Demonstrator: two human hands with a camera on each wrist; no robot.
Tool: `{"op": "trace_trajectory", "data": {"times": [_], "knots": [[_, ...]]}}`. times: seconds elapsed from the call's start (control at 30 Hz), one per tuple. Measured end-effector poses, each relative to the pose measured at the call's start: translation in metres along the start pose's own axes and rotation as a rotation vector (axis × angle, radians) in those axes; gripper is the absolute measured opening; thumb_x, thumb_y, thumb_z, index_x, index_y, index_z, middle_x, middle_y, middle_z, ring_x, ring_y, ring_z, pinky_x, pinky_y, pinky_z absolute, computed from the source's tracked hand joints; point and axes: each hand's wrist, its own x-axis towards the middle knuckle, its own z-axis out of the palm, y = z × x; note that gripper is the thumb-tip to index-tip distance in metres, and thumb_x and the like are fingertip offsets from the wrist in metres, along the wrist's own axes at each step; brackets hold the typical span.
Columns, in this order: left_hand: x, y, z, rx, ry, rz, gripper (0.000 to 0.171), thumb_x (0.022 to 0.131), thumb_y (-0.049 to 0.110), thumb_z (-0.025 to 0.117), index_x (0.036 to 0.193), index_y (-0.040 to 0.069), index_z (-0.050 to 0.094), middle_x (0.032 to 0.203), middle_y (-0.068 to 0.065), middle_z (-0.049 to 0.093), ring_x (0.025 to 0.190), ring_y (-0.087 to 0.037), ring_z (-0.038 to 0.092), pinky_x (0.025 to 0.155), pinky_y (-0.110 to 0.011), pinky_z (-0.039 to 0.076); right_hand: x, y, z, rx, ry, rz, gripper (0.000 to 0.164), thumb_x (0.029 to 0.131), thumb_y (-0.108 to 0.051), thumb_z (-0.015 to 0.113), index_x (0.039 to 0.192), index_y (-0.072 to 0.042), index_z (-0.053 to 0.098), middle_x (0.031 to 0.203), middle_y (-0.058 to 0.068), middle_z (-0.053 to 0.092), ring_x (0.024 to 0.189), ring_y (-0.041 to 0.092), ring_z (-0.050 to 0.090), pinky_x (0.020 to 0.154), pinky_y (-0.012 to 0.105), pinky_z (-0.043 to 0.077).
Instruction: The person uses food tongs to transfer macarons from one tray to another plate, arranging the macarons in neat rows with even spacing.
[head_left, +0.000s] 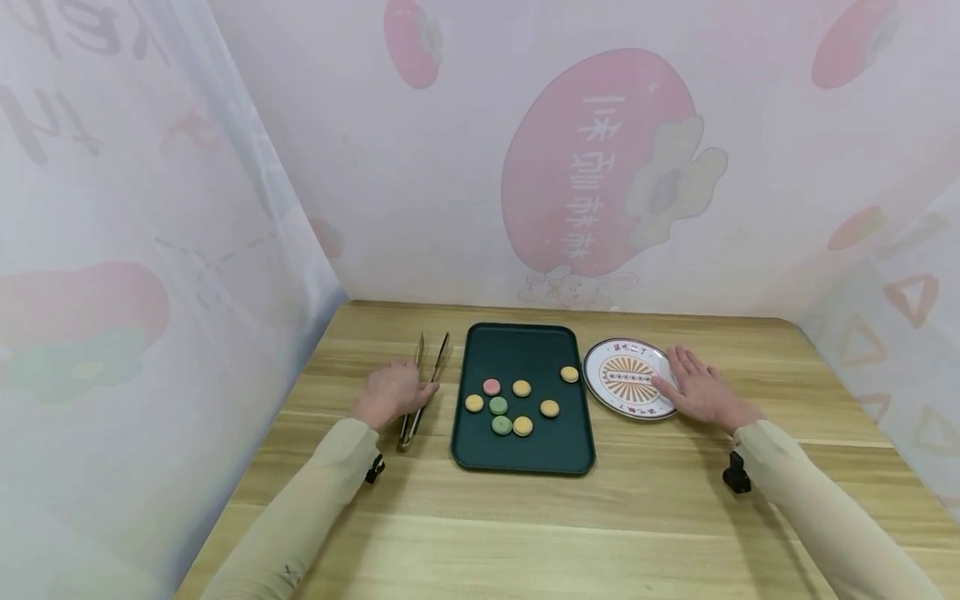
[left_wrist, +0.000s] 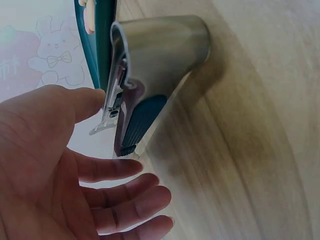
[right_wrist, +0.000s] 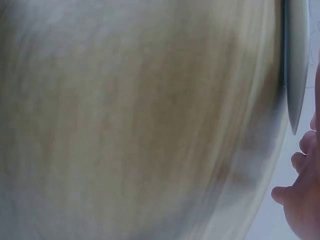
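My left hand (head_left: 390, 393) reaches over a pair of metal tongs (head_left: 409, 433) lying left of the dark green tray. The left wrist view shows its thumb beside one arm of the tongs (left_wrist: 165, 45) and the extended fingers spread past the other arm, a dark ribbed grip. Several yellow macarons (head_left: 550, 408), two green ones (head_left: 498, 406) and a pink one (head_left: 491, 387) sit on the tray (head_left: 525, 350). At the right, my right hand (head_left: 701, 390) is at the edge of a white printed plate (head_left: 630, 379), fingers straight and thumb overlapping its rim.
The wooden table (head_left: 480, 533) ends at a back wall covered with a strawberry-print sheet (head_left: 450, 208). More printed sheets hang at the left (head_left: 112, 333) and right. The plate stands close against the tray's right edge.
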Motion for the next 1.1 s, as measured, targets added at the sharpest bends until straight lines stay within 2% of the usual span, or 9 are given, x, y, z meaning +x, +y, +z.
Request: {"op": "trace_trajectory", "data": {"times": [0.1, 0.23, 0.37, 0.5, 0.63, 0.87, 1.1], "knots": [[0.000, 0.001, 0.000, -0.005, -0.016, 0.002, 0.060, 0.099, 0.054, 0.047, 0.120, -0.001, 0.059, 0.103, -0.017, 0.066, 0.077, -0.026, 0.063, 0.061, -0.040, 0.052, 0.001, 0.002, 0.002, 0.017, -0.014, 0.003, 0.086, 0.102, -0.057, 0.028, 0.153, 0.009, 0.006, 0.159, 0.032, 0.002, 0.147, 0.051, 0.005, 0.110, 0.072, 0.011], [-0.001, 0.002, 0.003, -0.027, -0.025, 0.003, 0.050, 0.098, 0.054, 0.049, 0.095, 0.006, 0.063, 0.078, -0.007, 0.061, 0.062, -0.019, 0.055, 0.052, -0.034, 0.044, 0.001, 0.003, 0.004, 0.025, -0.020, 0.006, 0.089, 0.102, -0.058, 0.026, 0.152, 0.012, 0.003, 0.159, 0.033, -0.001, 0.148, 0.050, 0.002, 0.112, 0.071, 0.008], [-0.002, 0.003, 0.005, -0.042, -0.018, 0.003, 0.049, 0.098, 0.053, 0.050, 0.069, 0.013, 0.055, 0.065, -0.002, 0.052, 0.055, -0.016, 0.049, 0.047, -0.031, 0.038, 0.002, 0.004, 0.005, 0.022, -0.026, 0.003, 0.090, 0.102, -0.058, 0.027, 0.151, 0.013, 0.002, 0.159, 0.033, -0.003, 0.148, 0.050, 0.001, 0.113, 0.070, 0.008], [-0.003, 0.005, 0.004, -0.035, -0.031, -0.006, 0.055, 0.098, 0.052, 0.050, 0.056, 0.017, 0.046, 0.055, 0.002, 0.043, 0.049, -0.013, 0.042, 0.045, -0.029, 0.033, -0.001, 0.004, 0.004, 0.021, -0.035, -0.019, 0.091, 0.102, -0.058, 0.031, 0.151, 0.014, 0.002, 0.159, 0.034, -0.003, 0.148, 0.051, 0.000, 0.113, 0.069, 0.008], [-0.003, 0.007, 0.003, -0.030, -0.040, -0.014, 0.055, 0.097, 0.051, 0.052, 0.055, 0.016, 0.044, 0.052, 0.003, 0.038, 0.047, -0.013, 0.038, 0.044, -0.029, 0.031, -0.006, 0.005, 0.003, 0.039, -0.029, -0.050, 0.093, 0.101, -0.056, 0.037, 0.150, 0.015, 0.003, 0.158, 0.036, -0.002, 0.147, 0.052, 0.002, 0.113, 0.069, 0.010], [-0.001, 0.006, 0.003, -0.006, -0.028, -0.023, 0.046, 0.098, 0.052, 0.051, 0.073, 0.012, 0.051, 0.062, -0.003, 0.049, 0.053, -0.018, 0.047, 0.048, -0.033, 0.036, -0.015, 0.012, 0.001, 0.066, -0.015, -0.092, 0.098, 0.097, -0.052, 0.050, 0.148, 0.019, 0.007, 0.156, 0.039, 0.000, 0.146, 0.055, 0.004, 0.114, 0.066, 0.013], [-0.001, 0.006, 0.005, 0.007, -0.041, -0.039, 0.044, 0.098, 0.051, 0.051, 0.083, 0.010, 0.057, 0.066, -0.006, 0.054, 0.055, -0.019, 0.051, 0.049, -0.034, 0.038, -0.016, 0.018, 0.002, 0.067, -0.050, -0.090, 0.096, 0.098, -0.053, 0.046, 0.148, 0.019, 0.007, 0.157, 0.038, -0.001, 0.146, 0.053, 0.004, 0.114, 0.066, 0.013]]}}
